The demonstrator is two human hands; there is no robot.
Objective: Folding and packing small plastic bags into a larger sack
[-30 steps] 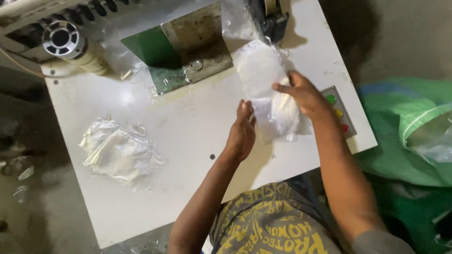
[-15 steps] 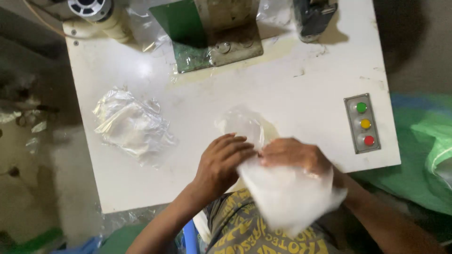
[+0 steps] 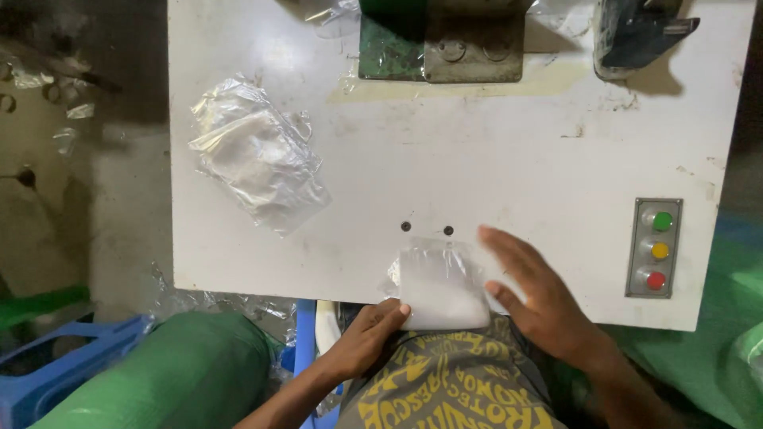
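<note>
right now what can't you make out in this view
- Contents of the small clear bag under the left hand and right hand: head view, blurred white only.
- Green machine: cut off by the top edge.
- Dark device at top right: cropped, shape unclear.
- Pile of plastic bags: what is inside cannot be told.

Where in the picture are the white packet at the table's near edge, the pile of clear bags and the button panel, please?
white packet [image 3: 441, 290], head view, its flat middle.
pile of clear bags [image 3: 258, 155], head view, centre of the pile.
button panel [image 3: 655, 248], head view, by the yellow middle button.
</note>
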